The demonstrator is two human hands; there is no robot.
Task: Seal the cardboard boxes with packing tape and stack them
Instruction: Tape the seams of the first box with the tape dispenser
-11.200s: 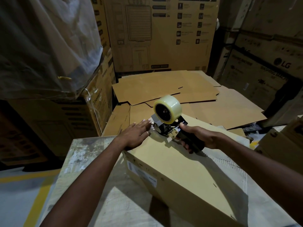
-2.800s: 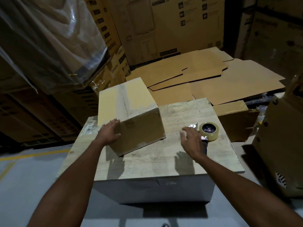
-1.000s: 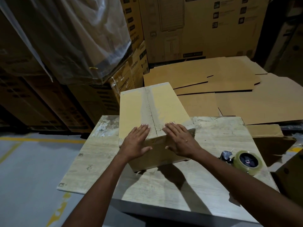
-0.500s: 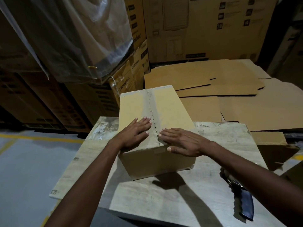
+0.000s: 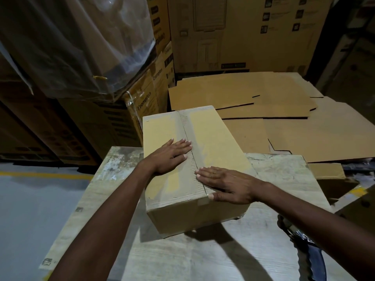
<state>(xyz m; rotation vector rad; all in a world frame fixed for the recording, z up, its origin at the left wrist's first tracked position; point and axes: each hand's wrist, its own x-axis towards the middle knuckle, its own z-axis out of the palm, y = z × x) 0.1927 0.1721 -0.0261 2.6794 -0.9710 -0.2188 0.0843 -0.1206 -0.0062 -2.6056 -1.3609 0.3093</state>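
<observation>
Left grip [image 5: 169, 157], head view: fingers straight and together, palm flat on top of the cardboard box [image 5: 215, 138]. Its fingertips reach the strip of tape [image 5: 185, 126] that runs along the centre seam, and it holds nothing. Right grip [image 5: 227, 184]: likewise flat with straight fingers, laid on the box top closer to the near edge. Its fingertips touch the tape from the opposite side, its thumb lies at the front top edge, and it holds nothing. The two grips face each other across the seam, the left farther up the box than the right. The box is closed and stands on the bench [image 5: 280, 169], toward the far edge and turned slightly. The dark handle of a tape dispenser [image 5: 311, 259] lies on the bench at lower right, partly hidden by the right forearm and well apart from both grips. Beyond the bench are flattened cardboard sheets [image 5: 263, 92], printed cartons [image 5: 253, 33] and, at upper left, a plastic-wrapped load [image 5: 71, 43].
</observation>
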